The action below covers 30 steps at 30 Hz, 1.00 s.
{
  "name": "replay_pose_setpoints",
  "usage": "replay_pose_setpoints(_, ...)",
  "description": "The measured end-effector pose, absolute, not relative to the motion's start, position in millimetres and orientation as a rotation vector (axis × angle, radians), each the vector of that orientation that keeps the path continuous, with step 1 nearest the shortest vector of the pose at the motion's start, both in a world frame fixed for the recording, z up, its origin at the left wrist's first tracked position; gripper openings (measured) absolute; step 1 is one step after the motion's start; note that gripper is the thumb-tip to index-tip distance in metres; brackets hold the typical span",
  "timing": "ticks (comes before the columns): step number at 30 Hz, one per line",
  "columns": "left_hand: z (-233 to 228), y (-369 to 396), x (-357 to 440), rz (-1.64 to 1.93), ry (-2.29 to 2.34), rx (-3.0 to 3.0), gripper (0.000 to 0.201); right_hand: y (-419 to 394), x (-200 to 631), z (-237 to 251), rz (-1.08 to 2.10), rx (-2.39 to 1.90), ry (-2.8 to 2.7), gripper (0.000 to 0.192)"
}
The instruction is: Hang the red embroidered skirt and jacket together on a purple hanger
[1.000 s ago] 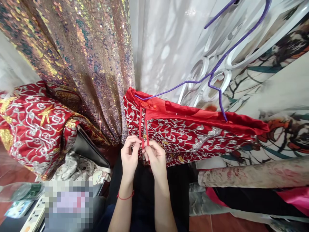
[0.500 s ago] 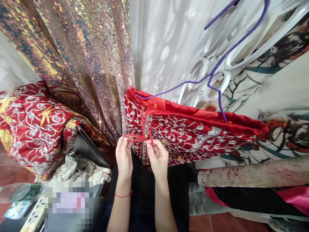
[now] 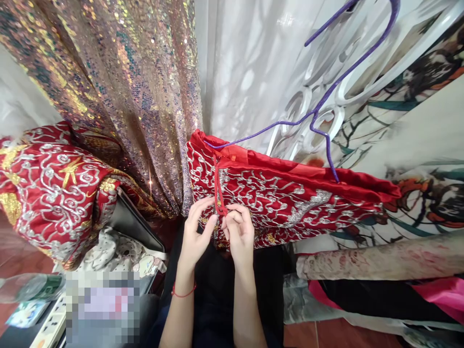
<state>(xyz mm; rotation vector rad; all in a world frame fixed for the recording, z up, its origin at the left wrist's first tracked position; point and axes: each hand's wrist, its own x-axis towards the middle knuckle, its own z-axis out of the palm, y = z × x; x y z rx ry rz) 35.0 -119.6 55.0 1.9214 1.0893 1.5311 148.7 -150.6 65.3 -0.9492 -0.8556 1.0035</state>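
Observation:
A red garment (image 3: pixel 275 198) with silver embroidery hangs in front of me from a purple wire hanger (image 3: pixel 319 108), its red satin waist edge uppermost. Thin red ribbon ties (image 3: pixel 218 186) drop from that edge near the left end and meet in a small loop or knot between my hands. My right hand (image 3: pixel 239 232) is closed at the lower end of the ties, thumb against fingertips. On the other side, my left hand (image 3: pixel 197 227) has thumb and fingers apart beside the ties, with no ribbon visible in it.
A sequined curtain (image 3: pixel 145 87) hangs at the left above a folded red embroidered garment (image 3: pixel 54 183). Lower left are a plastic bottle (image 3: pixel 34 287) and a power strip (image 3: pixel 52 319). Fabric rolls (image 3: pixel 362 261) lie at the right, below a white scrolled frame (image 3: pixel 339 123).
My left hand has let go of the stretched ribbon loop and opened, moving right. The ties now hang down together. My right hand stays close to their lower end.

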Motion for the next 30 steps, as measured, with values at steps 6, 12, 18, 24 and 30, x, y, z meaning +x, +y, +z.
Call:
replay_pose_setpoints(6, 54.2, -118.0, 31.8, 1.499, 1.066, 1.919, 0.017, -150.6, 148.7, 63.5, 0.968, -0.976, -0.953, 0.021)
replay_pose_setpoints(12, 46.0, -117.7, 26.2, 1.419, 1.009, 1.871, 0.019, -152.6, 148.4, 64.0, 0.988, -1.017, -1.063, 0.018)
replay_pose_setpoints(18, 49.7, -116.8, 24.9, 1.446, 0.981, 1.816, 0.017, -152.6, 148.4, 68.1, 0.832, -1.111, -1.163, 0.021)
replay_pose_setpoints(24, 66.7, -90.5, 10.7, 1.574, 1.206, 1.671, 0.027, -133.0, 171.3, 96.7, 0.376, -1.415, -1.401, 0.022)
replay_pose_setpoints(30, 78.8, -47.0, -11.4, 1.875, 1.444, 1.410, 0.031, -123.1, 204.6, 128.3, 0.008, -1.297, -0.992, 0.018)
